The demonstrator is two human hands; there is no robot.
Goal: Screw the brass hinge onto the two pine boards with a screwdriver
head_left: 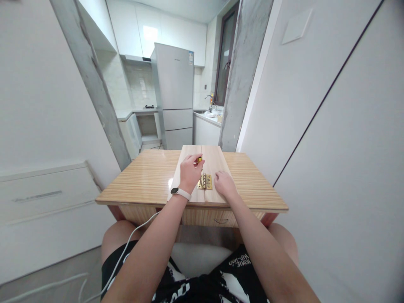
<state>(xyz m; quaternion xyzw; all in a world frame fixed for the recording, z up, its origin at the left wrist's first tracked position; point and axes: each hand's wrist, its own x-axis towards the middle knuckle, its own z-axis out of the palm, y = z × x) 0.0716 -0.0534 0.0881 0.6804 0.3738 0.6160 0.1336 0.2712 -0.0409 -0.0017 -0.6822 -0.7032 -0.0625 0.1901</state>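
My left hand, with a white-banded watch on its wrist, pinches the black-and-yellow handle of a small screwdriver. Its thin shaft points down toward a brass hinge. The hinge lies open across the seam between two pale wooden boards, set side by side on the table. Whether the screwdriver tip touches a screw is too small to tell. To the right of the hinge, my right hand rests on the right board with its fingers curled in. Anything inside those fingers is hidden.
The boards lie on a wood-grain table with a drawer handle at its front. A white cable runs beside my left leg. Beyond the table stand a grey refrigerator and a sink counter. White walls flank both sides.
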